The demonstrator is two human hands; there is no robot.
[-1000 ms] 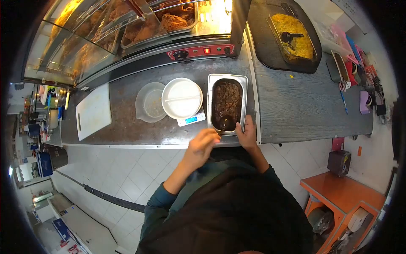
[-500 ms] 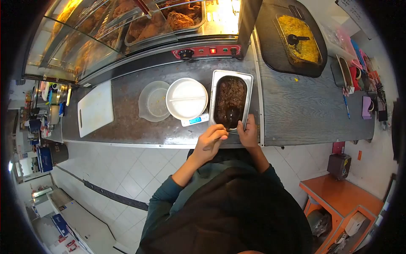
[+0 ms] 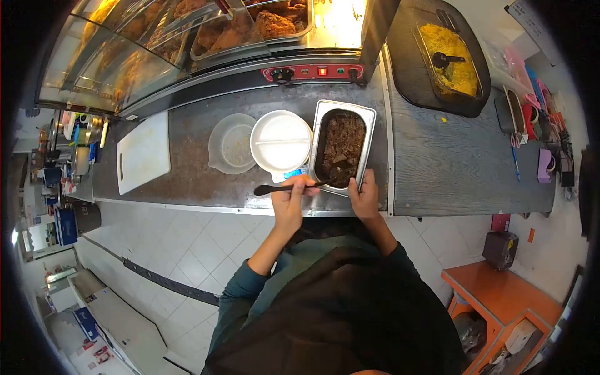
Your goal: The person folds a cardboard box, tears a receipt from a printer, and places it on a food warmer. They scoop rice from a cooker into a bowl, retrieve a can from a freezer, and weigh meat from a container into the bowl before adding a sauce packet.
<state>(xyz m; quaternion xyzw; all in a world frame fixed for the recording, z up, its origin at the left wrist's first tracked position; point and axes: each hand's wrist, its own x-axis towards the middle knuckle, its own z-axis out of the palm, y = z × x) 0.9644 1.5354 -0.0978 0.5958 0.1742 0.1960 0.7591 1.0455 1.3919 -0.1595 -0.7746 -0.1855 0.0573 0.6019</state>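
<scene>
My left hand (image 3: 292,199) is closed around the handle of a black spoon (image 3: 270,189), whose bowl end rests in dark brown food (image 3: 343,140). This food fills a steel pan (image 3: 370,125) that stands slightly tilted on the counter. With thumb and fingers, my right hand (image 3: 365,195) grips the pan's lower right corner. Left of the pan, a white round divided dish (image 3: 281,132) sits on a small scale (image 3: 279,177) with a blue display, partly covered by the dish and my left hand. Beside it is a translucent bowl (image 3: 232,145).
A white cutting board (image 3: 144,153) lies at the left of the counter. Behind is a heated glass cabinet (image 3: 234,76) with fried food. At the back right, a tray of yellow food (image 3: 451,53) holds a black spoon. An orange shelf unit (image 3: 494,284) stands at lower right.
My left hand has moved left and turned, bringing the spoon's handle out sideways to the left. My right hand stays at the pan's corner. The whole view has shifted slightly.
</scene>
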